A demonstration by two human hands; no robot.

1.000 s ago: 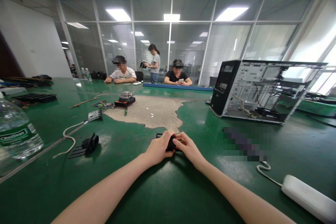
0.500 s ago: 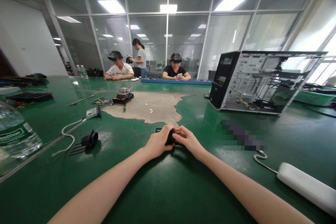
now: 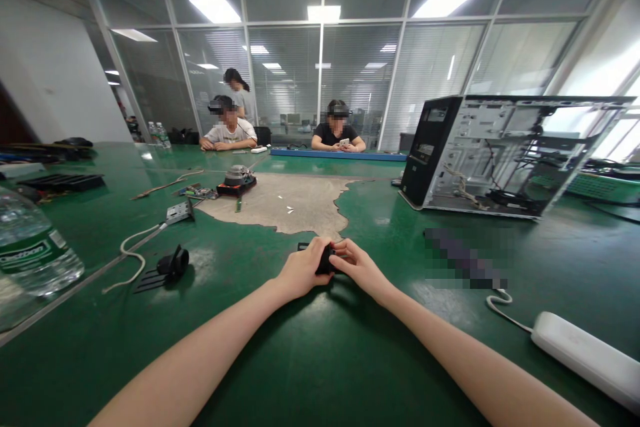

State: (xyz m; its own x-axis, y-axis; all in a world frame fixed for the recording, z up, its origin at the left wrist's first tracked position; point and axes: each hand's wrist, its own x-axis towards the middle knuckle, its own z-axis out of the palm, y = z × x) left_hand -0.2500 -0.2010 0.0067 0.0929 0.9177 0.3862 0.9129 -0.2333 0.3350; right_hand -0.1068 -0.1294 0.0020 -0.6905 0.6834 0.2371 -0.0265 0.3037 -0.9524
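Between my two hands is a small black plastic part (image 3: pixel 325 263), mostly covered by my fingers, so its exact kind cannot be made out. My left hand (image 3: pixel 303 272) is closed round its left side, fingers over the top. My right hand (image 3: pixel 361 268) pinches it from the right with thumb and fingertips. A flat dark edge shows just past my left knuckles. Both hands are low over the green table (image 3: pixel 320 360). To the left lies another black plastic piece (image 3: pixel 173 265) with a round collar and several long prongs.
An open computer case (image 3: pixel 435 153) stands at right. Nearer are a white power strip (image 3: pixel 585 353) and a blurred dark object (image 3: pixel 463 257). At left are a water bottle (image 3: pixel 37 247), a metal bracket with a cable (image 3: pixel 179 212) and a heatsink fan (image 3: pixel 237 179). Three people are across the table.
My hands keep their hold on the black part with hardly any movement. The view has shifted slightly. The standing person at the back has moved left, behind the seated one.
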